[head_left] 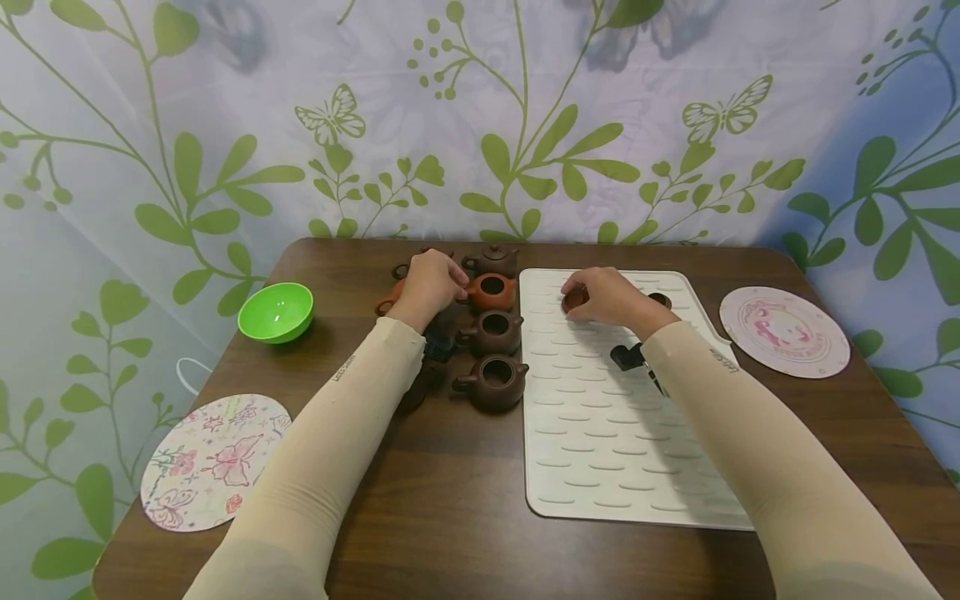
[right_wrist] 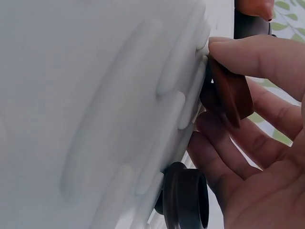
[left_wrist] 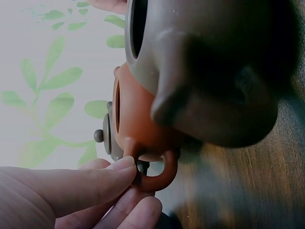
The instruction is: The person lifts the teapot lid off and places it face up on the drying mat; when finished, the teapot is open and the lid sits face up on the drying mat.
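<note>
My left hand (head_left: 431, 287) pinches the loop handle of a lidless orange-red teapot (head_left: 491, 307) between thumb and fingers; the handle (left_wrist: 167, 174) shows in the left wrist view. Over the white mat, my right hand (head_left: 611, 298) holds a reddish-brown teapot lid (right_wrist: 233, 93) by its edge, knob side toward the mat. A dark lid (right_wrist: 186, 198) lies on the mat near that hand. In front of the orange-red pot stand a dark brown teapot (head_left: 495, 344) and another brown teapot (head_left: 491, 398), both without lids. Behind it is a lidded dark teapot (head_left: 495, 262).
More teapots, partly hidden by my left arm, stand in a column to the left, one of them orange (head_left: 392, 297). The ribbed white mat (head_left: 570, 450) covers the table's right middle. A green bowl (head_left: 276, 312), a butterfly-patterned disc (head_left: 213, 467) and a pink disc (head_left: 783, 332) lie at the sides.
</note>
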### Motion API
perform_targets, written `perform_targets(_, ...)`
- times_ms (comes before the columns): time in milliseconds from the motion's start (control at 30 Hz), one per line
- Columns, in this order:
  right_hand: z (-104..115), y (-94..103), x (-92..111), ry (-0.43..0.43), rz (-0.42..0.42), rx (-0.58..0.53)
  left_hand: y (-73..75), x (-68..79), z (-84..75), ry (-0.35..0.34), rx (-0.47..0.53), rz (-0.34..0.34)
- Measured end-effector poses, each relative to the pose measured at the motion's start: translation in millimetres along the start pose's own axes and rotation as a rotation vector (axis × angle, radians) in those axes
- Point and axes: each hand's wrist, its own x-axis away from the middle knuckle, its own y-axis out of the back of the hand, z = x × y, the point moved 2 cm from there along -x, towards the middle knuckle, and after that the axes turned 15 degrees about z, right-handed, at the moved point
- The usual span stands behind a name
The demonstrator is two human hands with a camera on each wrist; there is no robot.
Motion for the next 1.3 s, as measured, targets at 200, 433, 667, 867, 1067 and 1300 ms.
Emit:
perform_targets(200, 2.1, 0.8, 0.2, -0.024, 0.0, -0.02, 0.6, 1.8, -1.1, 0.0, 0.002, 0.004)
perform_targets(433, 2.3, 3.3, 2.7, -0.028, 0.005, -0.041, 0.9, 1.7, -1.0, -0.001, 0.005, 0.002)
perform_targets(667, 3.6, 6.3, 3.6, -0.031, -0.009, -0.045, 0.7, 0.7, -0.7, -0.011, -0.008, 0.002)
perform_targets(867, 3.0, 6.5, 2.3, -0.031, -0.021, -0.041, 1.1, 0.8, -1.6, -0.004, -0.015, 0.005)
perform_targets(1067, 3.5, 4.5, 1.8, -0.017, -0.01, -0.045, 1.9, 2.5, -3.3, 0.008, -0.012, 0.017)
perform_targets(1300, 5.3, 3.6, 1.3, -0.009, -0.019, -0.053, 4.0, 4.5, -3.5, 0.021, -0.03, 0.024)
